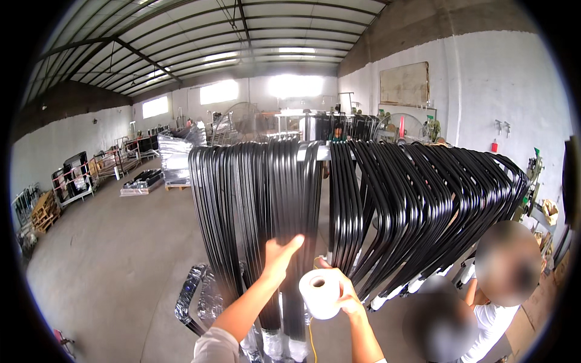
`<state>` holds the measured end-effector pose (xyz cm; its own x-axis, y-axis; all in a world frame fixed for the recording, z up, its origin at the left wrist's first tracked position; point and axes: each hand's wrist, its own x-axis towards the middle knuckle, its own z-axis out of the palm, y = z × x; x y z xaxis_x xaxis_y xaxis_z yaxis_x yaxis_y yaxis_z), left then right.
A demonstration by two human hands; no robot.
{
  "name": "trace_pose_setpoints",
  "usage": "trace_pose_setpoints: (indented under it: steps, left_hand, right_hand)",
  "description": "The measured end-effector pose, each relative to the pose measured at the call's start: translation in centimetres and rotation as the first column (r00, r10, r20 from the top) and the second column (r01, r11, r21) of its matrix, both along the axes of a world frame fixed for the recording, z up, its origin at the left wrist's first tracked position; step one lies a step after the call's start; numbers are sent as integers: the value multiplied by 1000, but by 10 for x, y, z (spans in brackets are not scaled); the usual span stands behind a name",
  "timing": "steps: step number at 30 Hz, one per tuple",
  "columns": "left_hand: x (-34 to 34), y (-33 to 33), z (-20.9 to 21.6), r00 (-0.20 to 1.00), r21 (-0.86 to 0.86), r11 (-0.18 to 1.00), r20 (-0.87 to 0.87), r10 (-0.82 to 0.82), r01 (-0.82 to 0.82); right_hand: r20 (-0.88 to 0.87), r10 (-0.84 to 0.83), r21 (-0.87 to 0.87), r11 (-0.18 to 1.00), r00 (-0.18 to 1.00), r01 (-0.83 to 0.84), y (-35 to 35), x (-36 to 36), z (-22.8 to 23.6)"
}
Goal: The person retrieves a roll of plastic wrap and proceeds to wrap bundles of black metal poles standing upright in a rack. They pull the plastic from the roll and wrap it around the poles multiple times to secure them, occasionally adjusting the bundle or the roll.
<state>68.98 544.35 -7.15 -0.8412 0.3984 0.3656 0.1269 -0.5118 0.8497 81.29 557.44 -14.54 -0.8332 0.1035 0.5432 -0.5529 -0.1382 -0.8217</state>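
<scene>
My right hand (347, 296) grips a white roll (319, 293) with a hollow core, which looks like wrapping film. In front of a bundle of bent black tubes (292, 209), my left hand (279, 259) has its thumb stretched to the right. Its other fingers are mostly hidden, so its hold on the bundle is unclear. The tubes hang over a rack bar (315, 152). White film wraps the bundles' lower ends (272, 343). A thin yellow cord (312, 342) runs down beside the roll.
More bent black tubes (417, 193) hang along the rack to the right. At the lower right a person in a white shirt (493, 330) is close by. Film-wrapped tubes (192, 290) are down at the left. Wrapped stacks (177, 158) and a low pallet (143, 181) stand farther back.
</scene>
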Motion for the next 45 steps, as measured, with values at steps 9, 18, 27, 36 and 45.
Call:
trace_pose_setpoints:
  steps: [9,18,27,36,45]
  left_hand:
    - [-36,65,35,986,-156,982,113,123,-105]
    - [-83,62,22,994,-365,930,78,81,-47]
    - [65,-53,-40,834,-284,871,-506,220,-401]
    - [147,-135,12,-235,228,767,-966,103,-600]
    - [173,-139,-10,-49,122,618,-990,133,-777]
  right_hand:
    - [66,83,-25,996,994,-82,9,9,8]
    - [58,119,-115,987,991,-112,0,8,-8]
    - [177,76,-388,922,981,-1,9,98,-61]
    - [185,247,-931,354,951,90,-18,123,-133]
    - [73,405,-985,174,912,2,-21,115,-134]
